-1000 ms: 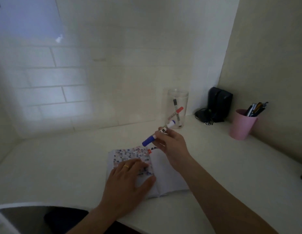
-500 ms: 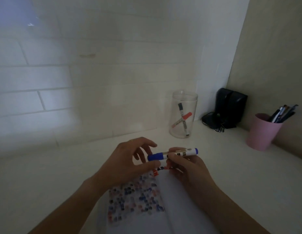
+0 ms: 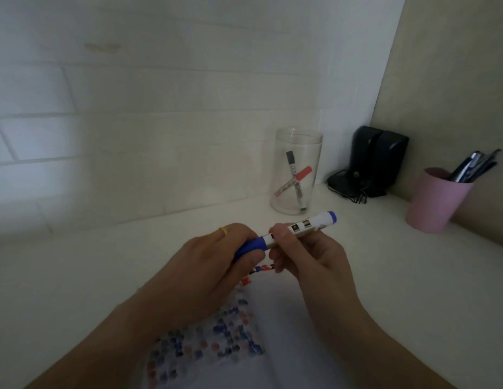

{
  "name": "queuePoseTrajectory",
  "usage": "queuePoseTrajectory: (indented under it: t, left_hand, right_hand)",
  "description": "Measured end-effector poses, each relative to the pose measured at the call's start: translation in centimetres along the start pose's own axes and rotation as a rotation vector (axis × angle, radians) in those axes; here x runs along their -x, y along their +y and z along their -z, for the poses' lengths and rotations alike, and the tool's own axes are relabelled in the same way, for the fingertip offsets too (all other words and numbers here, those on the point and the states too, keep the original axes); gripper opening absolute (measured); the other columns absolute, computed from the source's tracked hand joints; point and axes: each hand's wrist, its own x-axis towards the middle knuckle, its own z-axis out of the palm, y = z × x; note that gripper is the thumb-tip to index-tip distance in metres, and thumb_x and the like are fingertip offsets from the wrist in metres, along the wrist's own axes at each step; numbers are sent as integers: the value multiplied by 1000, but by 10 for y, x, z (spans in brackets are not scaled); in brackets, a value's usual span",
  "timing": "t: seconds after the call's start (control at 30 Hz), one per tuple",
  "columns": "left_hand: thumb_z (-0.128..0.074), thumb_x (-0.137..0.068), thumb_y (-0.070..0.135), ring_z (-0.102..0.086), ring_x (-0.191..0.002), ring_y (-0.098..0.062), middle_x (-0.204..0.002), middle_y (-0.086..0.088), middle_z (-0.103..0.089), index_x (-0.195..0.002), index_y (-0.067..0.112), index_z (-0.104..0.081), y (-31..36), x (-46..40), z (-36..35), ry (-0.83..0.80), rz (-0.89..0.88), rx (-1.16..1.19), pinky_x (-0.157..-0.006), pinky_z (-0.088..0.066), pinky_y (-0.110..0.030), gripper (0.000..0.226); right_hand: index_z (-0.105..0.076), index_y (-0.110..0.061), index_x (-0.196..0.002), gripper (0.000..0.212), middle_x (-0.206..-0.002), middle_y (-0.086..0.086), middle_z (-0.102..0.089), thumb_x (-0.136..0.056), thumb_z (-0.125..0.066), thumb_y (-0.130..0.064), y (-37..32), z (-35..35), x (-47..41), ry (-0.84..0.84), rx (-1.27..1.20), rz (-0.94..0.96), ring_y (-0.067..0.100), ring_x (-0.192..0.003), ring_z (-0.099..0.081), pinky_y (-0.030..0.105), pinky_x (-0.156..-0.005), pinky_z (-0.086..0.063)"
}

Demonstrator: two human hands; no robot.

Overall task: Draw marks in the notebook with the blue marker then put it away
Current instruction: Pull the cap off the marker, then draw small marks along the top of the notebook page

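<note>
The blue marker [image 3: 303, 227] lies almost level in the air above the open notebook [image 3: 275, 338]. My left hand [image 3: 208, 265], with a yellow ring, is closed around its blue cap end. My right hand [image 3: 306, 256] pinches the white barrel near the middle. The cap still sits against the barrel. The notebook's left page carries many small blue and red marks, and its right page is blank. Both forearms cross over the notebook.
A clear jar [image 3: 296, 172] holding a red marker and a dark one stands by the tiled back wall. A black device [image 3: 378, 161] with cables sits in the corner. A pink cup [image 3: 435, 203] with several pens stands at the right wall.
My left hand has left the notebook page and come up to close around the marker's blue cap. The view has shifted closer and lower over the white desk.
</note>
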Motion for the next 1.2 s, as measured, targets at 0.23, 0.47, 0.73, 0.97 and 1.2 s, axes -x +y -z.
queuePoseTrajectory:
  t: [0.23, 0.47, 0.73, 0.97, 1.2]
  left_hand:
    - [-33, -107, 40, -45, -55, -7, -64, 15, -48, -72, 39, -38, 8, -2, 4, -39, 41, 281, -57, -34, -10, 36]
    - [-38, -104, 33, -37, -47, -5, -51, 7, -42, -57, 26, -47, 9, -5, 4, -88, 206, 651, -53, -35, -15, 48]
    - [-43, -101, 46, -37, -45, -6, -53, 7, -44, -61, 24, -46, -27, 9, 14, 119, 347, 572, -49, -33, -17, 46]
    - [-36, -103, 49, -65, -85, -19, -92, 0, -68, -98, 20, -61, -28, 5, 4, 98, 219, 200, -76, -48, -34, 39]
    - [-38, -105, 49, -66, -97, -19, -103, 1, -70, -106, 16, -60, -26, 10, 5, -81, 300, 343, -89, -54, -45, 39]
  right_hand:
    - [-73, 0, -90, 43, -58, 0, -64, -77, -64, -40, -5, -1, 2, -47, 25, 57, 10, -56, -58, 26, -66, -57]
    - [-74, -1, -87, 40, -60, 3, -62, -77, -65, -39, -1, -3, 4, -71, -69, 31, 13, -58, -55, 31, -68, -54]
    - [-74, -13, -84, 18, -73, 1, -69, -85, -63, -27, -13, 36, -15, 92, -68, 151, 14, -67, -58, 30, -72, -53]
    - [-74, -23, -99, 14, -96, -8, -78, -89, -69, -15, 1, 29, -9, 19, 417, 246, 13, -85, -72, 27, -73, -59]
    - [-74, -4, -86, 6, -60, 5, -60, -85, -69, -7, -17, 15, -20, 11, 193, -101, 15, -56, -51, 27, -56, -45]
